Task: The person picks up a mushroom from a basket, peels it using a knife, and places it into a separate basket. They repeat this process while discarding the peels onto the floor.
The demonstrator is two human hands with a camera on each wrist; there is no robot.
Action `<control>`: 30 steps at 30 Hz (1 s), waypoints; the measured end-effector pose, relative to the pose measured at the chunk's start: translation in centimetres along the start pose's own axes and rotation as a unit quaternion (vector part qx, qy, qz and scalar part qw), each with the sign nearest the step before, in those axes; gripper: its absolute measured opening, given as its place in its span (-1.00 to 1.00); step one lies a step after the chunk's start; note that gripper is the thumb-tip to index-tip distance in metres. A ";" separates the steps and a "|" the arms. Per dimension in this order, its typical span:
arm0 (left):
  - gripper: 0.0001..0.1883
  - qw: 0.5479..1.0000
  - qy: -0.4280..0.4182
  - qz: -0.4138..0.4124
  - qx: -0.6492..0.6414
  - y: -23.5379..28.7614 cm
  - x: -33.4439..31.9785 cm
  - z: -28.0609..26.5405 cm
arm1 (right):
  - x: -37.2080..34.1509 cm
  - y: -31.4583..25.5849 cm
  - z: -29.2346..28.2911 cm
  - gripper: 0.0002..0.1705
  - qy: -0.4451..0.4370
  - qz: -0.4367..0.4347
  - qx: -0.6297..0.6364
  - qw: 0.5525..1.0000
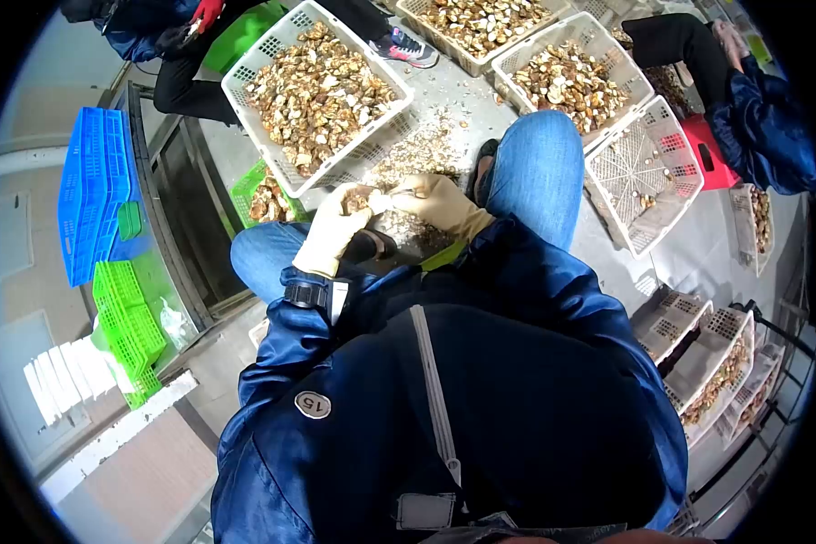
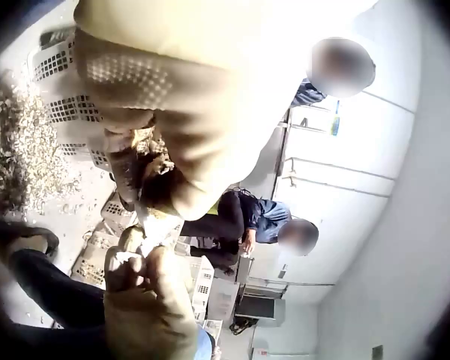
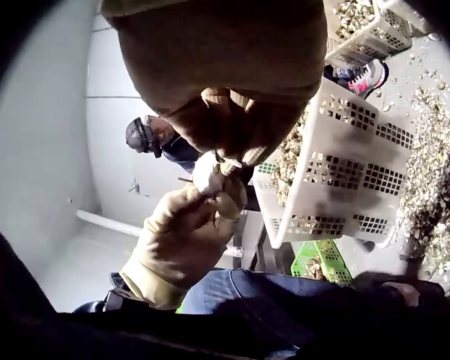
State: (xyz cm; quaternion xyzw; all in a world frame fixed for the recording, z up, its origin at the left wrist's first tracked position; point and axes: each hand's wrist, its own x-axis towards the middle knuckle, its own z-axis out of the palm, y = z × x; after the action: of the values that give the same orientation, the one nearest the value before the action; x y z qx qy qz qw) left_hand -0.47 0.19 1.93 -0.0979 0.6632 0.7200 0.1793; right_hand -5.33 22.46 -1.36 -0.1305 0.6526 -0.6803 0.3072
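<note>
Both hands wear pale gloves and meet in front of the knees. My left hand (image 1: 332,232) grips a brownish shell (image 1: 357,200), whose pale side (image 3: 208,172) faces up in the right wrist view. Close against it, my right hand (image 1: 441,208) has its fingers curled and pinches a small pale thing (image 1: 380,202), too small to identify. The left wrist view has the left glove (image 2: 176,112) above and the right glove (image 2: 151,304) below, nearly touching. Fingers partly hide what lies between them.
Shell-filled white baskets (image 1: 397,98) stand ahead, with a nearly bare one (image 1: 597,172) at right. Shell fragments (image 1: 431,150) cover the floor between the feet. A green basket (image 1: 245,192) sits left of the hands. Other people sit nearby; blue crates (image 1: 95,195) stand far left.
</note>
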 end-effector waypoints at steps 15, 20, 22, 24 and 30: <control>-0.53 0.999 0.006 -0.016 -0.043 -1.7 0.4 -0.8 | -0.6 -1.9 0.0 -0.79 0.066 0.006 -0.160 0.985; -0.45 0.968 0.054 0.098 0.224 -2.0 0.9 -0.3 | -0.5 -1.5 0.9 -0.80 0.065 -0.147 -0.151 0.975; -0.44 0.962 0.054 0.102 0.246 -1.8 0.8 0.1 | -0.3 -1.1 1.2 -0.71 0.080 -0.230 -0.177 0.954; -0.43 0.954 0.037 0.124 0.270 -0.9 0.6 1.0 | -0.5 -1.8 0.8 -0.72 0.030 -0.100 -0.156 0.982; -0.42 0.962 0.058 0.054 0.260 -0.8 0.5 1.1 | -0.9 -2.1 0.5 -0.77 0.095 -0.084 -0.144 0.981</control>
State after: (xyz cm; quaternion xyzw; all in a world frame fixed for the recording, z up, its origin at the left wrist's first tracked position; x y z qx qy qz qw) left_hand -0.54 1.36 1.11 -0.0534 0.8412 0.5244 0.1205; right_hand -4.88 22.49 0.96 -0.1620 0.7568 -0.6118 0.1636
